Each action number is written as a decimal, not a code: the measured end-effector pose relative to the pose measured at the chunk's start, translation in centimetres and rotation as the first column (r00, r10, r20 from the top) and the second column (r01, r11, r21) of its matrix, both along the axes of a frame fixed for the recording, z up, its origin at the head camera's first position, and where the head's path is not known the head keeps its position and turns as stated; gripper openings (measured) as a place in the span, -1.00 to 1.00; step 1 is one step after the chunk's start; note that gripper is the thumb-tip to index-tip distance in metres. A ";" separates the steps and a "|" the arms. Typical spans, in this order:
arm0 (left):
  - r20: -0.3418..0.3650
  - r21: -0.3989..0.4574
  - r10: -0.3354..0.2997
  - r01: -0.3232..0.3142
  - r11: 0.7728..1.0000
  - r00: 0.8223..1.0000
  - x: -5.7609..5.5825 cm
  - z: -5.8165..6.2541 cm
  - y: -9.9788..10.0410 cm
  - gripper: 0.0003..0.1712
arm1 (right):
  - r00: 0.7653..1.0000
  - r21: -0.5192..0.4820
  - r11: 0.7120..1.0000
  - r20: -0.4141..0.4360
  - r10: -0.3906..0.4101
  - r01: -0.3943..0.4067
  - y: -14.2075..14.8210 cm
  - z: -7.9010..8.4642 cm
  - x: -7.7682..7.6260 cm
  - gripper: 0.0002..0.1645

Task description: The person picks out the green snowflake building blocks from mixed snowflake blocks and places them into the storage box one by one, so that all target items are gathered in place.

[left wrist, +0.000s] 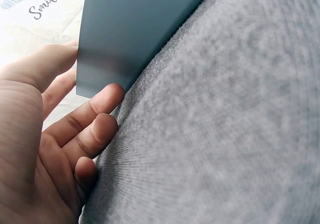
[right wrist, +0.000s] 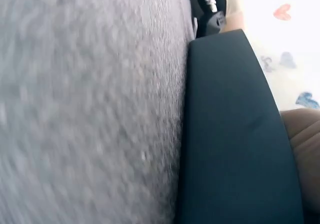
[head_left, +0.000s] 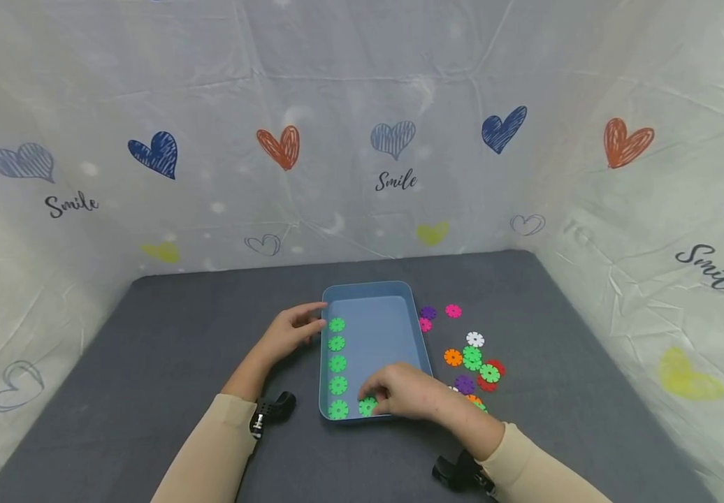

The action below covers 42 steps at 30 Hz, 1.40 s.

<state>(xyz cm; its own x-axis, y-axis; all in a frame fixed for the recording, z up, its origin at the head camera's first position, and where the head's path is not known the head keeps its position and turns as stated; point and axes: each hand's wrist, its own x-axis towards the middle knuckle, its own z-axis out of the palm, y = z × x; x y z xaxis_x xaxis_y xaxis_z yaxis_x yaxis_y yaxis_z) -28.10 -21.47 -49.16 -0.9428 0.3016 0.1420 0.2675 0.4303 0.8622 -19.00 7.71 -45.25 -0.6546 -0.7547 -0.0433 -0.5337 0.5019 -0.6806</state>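
Note:
In the head view my right hand [head_left: 402, 392] is over the near end of a shallow blue tray [head_left: 377, 288], its thumb and fingertips pinching a green notched plastic disc [head_left: 365, 406]. This disc lies beside the nearest of several matching green discs [head_left: 337, 364], which form a column along the tray's left side. My left hand [head_left: 289, 332] rests at the left rim with relaxed fingers. Up close, its fingertips [left wrist: 107, 97] touch the outer wall [left wrist: 117, 54] near the cloth. The right wrist view shows mostly the tray's wall [right wrist: 230, 134], with part of the right hand [right wrist: 306, 149] behind it.
Loose discs lie right of the tray, among them pink [head_left: 453, 311], white [head_left: 475, 339], orange [head_left: 453, 358], purple [head_left: 465, 383] and green [head_left: 490, 373]. Some overlap. Dark grey cloth [head_left: 211, 314] covers the table, and a heart-printed curtain [head_left: 337, 84] surrounds its back and sides.

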 end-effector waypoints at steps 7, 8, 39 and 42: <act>0.013 -0.005 0.008 -0.008 1.000 1.000 -0.1 0.1 0.0 -0.43 | 0.999 -0.035 0.999 0.052 -0.005 0.007 2.3 2.1 -1.0 -0.73; 0.014 -0.006 0.008 -0.008 1.000 1.000 -0.1 0.1 0.0 -0.43 | 0.999 -0.049 0.998 0.040 -0.027 0.029 3.0 2.6 -1.2 -0.70; 0.029 -0.006 0.021 -0.021 1.000 0.999 0.2 0.1 0.2 -0.42 | 0.882 0.260 0.852 0.006 -0.471 0.454 15.3 2.5 -5.8 -0.64; 0.028 0.008 0.022 -0.022 1.000 0.999 0.1 -0.1 0.1 -0.43 | 0.871 0.255 0.837 -0.052 -0.488 0.484 15.5 2.8 -5.8 -0.56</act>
<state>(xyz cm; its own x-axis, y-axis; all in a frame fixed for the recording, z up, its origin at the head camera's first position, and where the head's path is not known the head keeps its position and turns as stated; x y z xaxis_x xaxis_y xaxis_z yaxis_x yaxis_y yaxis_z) -28.03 -21.36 -49.21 -0.9528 0.2798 0.1176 0.2337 0.4287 0.8727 -24.85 23.17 -42.47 -0.9322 -0.3015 -0.2004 -0.1669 0.8491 -0.5011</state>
